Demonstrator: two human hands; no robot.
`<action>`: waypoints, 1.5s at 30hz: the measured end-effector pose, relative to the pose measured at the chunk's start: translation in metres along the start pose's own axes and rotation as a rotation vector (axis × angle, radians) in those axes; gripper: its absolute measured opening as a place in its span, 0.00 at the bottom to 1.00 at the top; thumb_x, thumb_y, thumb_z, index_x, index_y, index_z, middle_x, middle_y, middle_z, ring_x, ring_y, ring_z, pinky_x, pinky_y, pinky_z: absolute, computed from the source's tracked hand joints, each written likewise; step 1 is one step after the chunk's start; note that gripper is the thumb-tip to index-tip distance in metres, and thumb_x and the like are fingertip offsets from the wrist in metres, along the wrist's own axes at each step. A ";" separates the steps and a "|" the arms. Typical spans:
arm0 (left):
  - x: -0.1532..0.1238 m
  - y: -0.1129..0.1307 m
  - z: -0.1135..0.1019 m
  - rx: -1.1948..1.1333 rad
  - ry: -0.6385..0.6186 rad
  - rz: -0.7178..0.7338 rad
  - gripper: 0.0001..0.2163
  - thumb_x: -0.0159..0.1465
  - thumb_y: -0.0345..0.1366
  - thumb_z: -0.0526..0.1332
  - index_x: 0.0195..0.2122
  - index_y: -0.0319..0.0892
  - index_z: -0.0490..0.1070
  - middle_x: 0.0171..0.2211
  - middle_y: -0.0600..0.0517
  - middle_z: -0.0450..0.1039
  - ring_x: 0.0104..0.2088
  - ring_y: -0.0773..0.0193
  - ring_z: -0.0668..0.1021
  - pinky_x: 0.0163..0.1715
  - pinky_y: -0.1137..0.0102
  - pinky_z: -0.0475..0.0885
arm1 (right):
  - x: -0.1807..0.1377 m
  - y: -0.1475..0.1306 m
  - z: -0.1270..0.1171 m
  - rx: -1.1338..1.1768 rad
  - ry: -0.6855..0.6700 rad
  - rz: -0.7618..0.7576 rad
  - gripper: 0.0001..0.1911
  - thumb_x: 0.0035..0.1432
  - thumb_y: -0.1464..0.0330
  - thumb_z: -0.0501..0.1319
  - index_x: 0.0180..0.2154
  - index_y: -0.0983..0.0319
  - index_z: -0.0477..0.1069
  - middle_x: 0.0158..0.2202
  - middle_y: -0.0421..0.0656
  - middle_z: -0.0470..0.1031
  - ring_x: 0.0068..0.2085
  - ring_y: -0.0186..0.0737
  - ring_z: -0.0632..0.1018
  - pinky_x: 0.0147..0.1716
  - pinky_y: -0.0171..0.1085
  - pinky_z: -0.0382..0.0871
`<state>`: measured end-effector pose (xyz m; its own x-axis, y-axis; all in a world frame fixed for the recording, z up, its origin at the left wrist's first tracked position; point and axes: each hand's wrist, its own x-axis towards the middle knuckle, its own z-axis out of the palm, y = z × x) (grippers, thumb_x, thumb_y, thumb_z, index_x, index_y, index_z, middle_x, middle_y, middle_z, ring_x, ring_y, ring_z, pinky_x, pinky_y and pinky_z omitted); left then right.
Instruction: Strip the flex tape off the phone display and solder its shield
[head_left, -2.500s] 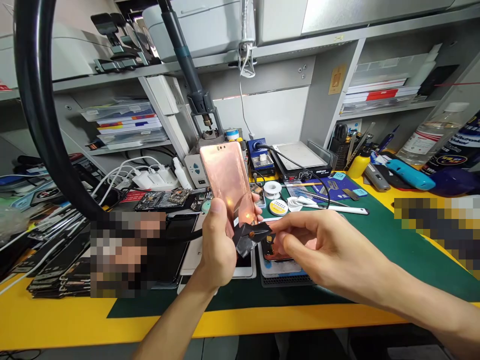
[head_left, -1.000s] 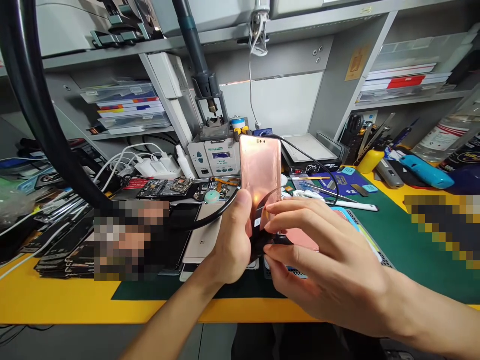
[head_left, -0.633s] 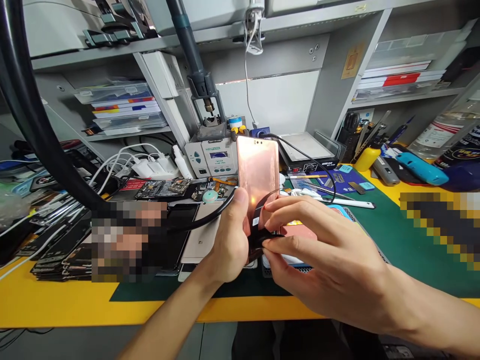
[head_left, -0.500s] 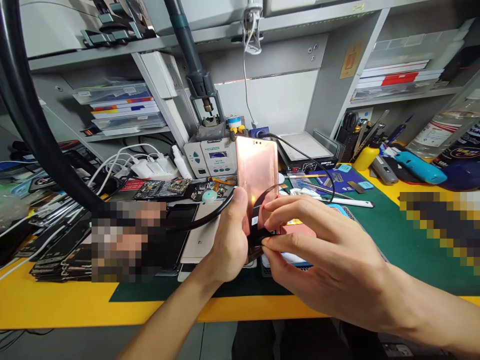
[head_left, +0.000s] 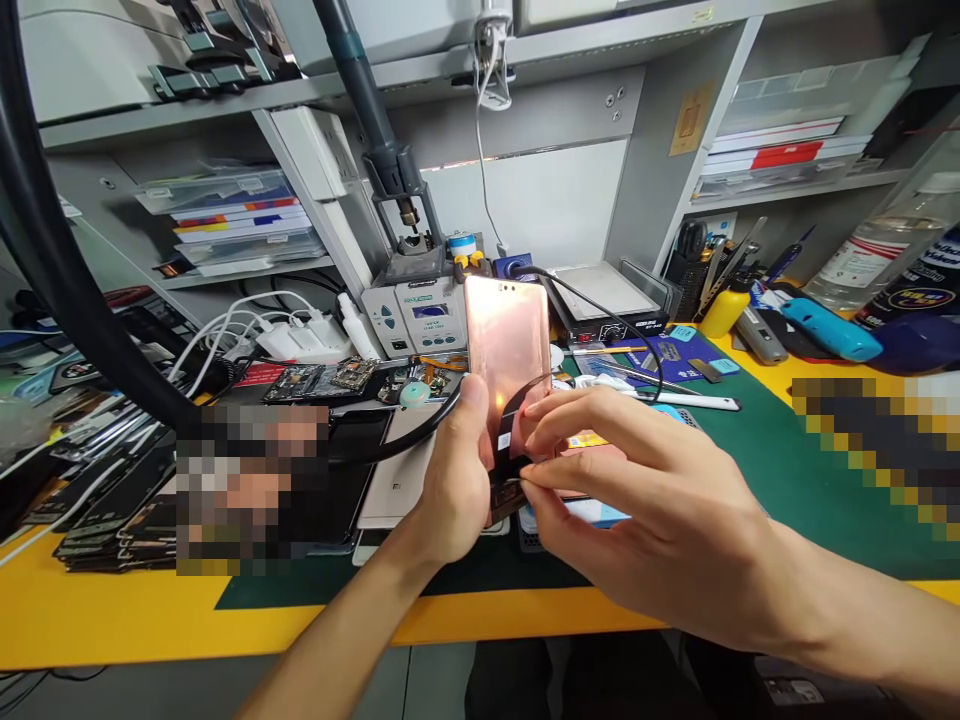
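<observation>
My left hand (head_left: 455, 490) is wrapped around the left edge of a phone screen panel (head_left: 508, 330), its thumb along the side. The panel stands nearly upright, its shiny copper-coloured back facing me. Across its lower part curves a black flex cable (head_left: 513, 420) with a small white label. My right hand (head_left: 637, 490) has its thumb and index finger pinched together on the dark strip at the panel's lower end; the other fingers curl beside the cable. The fingertips partly hide what they pinch. Behind the hands lies a pale phone back (head_left: 394, 482) marked with a logo.
A thick black hose (head_left: 45, 250) arches across the left side. Stacked dark phone panels (head_left: 105, 510) lie at left on the yellow bench edge. Behind stand a soldering station (head_left: 424, 318) and a flat heating plate (head_left: 600, 300). A green mat (head_left: 795, 480) covers the bench, with a white-handled tool (head_left: 697, 402) on it.
The whole view has shifted slightly, moving the bench and hands a little left in the picture. Both hands keep their hold, and the panel's lower dark end shows a bit more.
</observation>
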<state>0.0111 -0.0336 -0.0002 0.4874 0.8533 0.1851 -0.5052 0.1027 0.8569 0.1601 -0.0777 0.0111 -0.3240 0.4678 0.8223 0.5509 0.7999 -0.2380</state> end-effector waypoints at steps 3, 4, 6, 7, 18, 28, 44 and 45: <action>0.001 0.001 0.000 -0.027 -0.093 0.003 0.28 0.76 0.52 0.41 0.40 0.43 0.78 0.35 0.46 0.79 0.47 0.50 0.82 0.53 0.56 0.78 | 0.001 0.001 -0.001 0.007 -0.007 0.002 0.08 0.59 0.82 0.64 0.32 0.65 0.77 0.36 0.50 0.79 0.39 0.40 0.81 0.40 0.40 0.79; 0.001 0.002 -0.001 -0.035 -0.099 -0.007 0.29 0.76 0.52 0.40 0.41 0.42 0.78 0.36 0.45 0.80 0.47 0.50 0.82 0.53 0.56 0.78 | 0.001 0.001 -0.001 0.010 -0.019 0.001 0.08 0.60 0.81 0.64 0.33 0.64 0.77 0.37 0.50 0.79 0.40 0.40 0.81 0.40 0.40 0.80; 0.002 0.003 -0.001 -0.039 -0.093 -0.029 0.30 0.76 0.53 0.40 0.41 0.42 0.79 0.37 0.44 0.81 0.47 0.48 0.83 0.52 0.55 0.78 | 0.002 0.001 -0.002 0.013 -0.044 -0.001 0.08 0.61 0.81 0.63 0.33 0.64 0.77 0.37 0.50 0.79 0.40 0.41 0.81 0.40 0.40 0.80; 0.003 0.003 0.000 -0.035 -0.084 -0.035 0.30 0.75 0.53 0.41 0.42 0.41 0.79 0.38 0.44 0.81 0.47 0.48 0.83 0.52 0.55 0.78 | 0.003 0.001 -0.002 0.015 -0.049 -0.001 0.08 0.61 0.80 0.63 0.33 0.64 0.77 0.38 0.50 0.79 0.39 0.40 0.81 0.39 0.40 0.80; 0.004 0.002 0.004 0.003 -0.040 -0.017 0.29 0.75 0.53 0.43 0.48 0.43 0.81 0.41 0.45 0.82 0.52 0.45 0.82 0.55 0.53 0.77 | 0.001 0.001 -0.003 0.032 0.003 0.030 0.08 0.57 0.83 0.65 0.30 0.66 0.77 0.35 0.50 0.81 0.38 0.40 0.81 0.37 0.38 0.78; 0.005 0.002 0.003 0.032 0.039 0.004 0.25 0.74 0.54 0.48 0.50 0.44 0.80 0.41 0.46 0.83 0.54 0.44 0.81 0.56 0.54 0.77 | 0.005 0.000 -0.002 0.036 0.003 0.049 0.08 0.58 0.82 0.65 0.32 0.64 0.77 0.34 0.48 0.83 0.37 0.41 0.82 0.37 0.40 0.80; 0.005 0.005 0.000 -0.020 0.039 -0.037 0.27 0.72 0.57 0.49 0.43 0.42 0.81 0.40 0.43 0.83 0.54 0.42 0.81 0.54 0.51 0.79 | 0.000 0.005 -0.012 0.016 -0.165 -0.056 0.03 0.61 0.78 0.68 0.35 0.67 0.75 0.43 0.56 0.81 0.51 0.47 0.81 0.50 0.44 0.80; 0.005 0.005 -0.002 -0.013 0.042 -0.030 0.27 0.72 0.57 0.49 0.44 0.42 0.81 0.40 0.43 0.83 0.54 0.42 0.81 0.54 0.51 0.79 | 0.000 0.006 -0.012 0.011 -0.164 -0.058 0.04 0.61 0.77 0.68 0.34 0.66 0.74 0.43 0.56 0.81 0.51 0.47 0.81 0.51 0.44 0.80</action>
<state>0.0098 -0.0283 0.0042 0.4725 0.8703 0.1391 -0.5002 0.1349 0.8553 0.1726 -0.0780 0.0158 -0.4767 0.4755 0.7393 0.5195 0.8309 -0.1995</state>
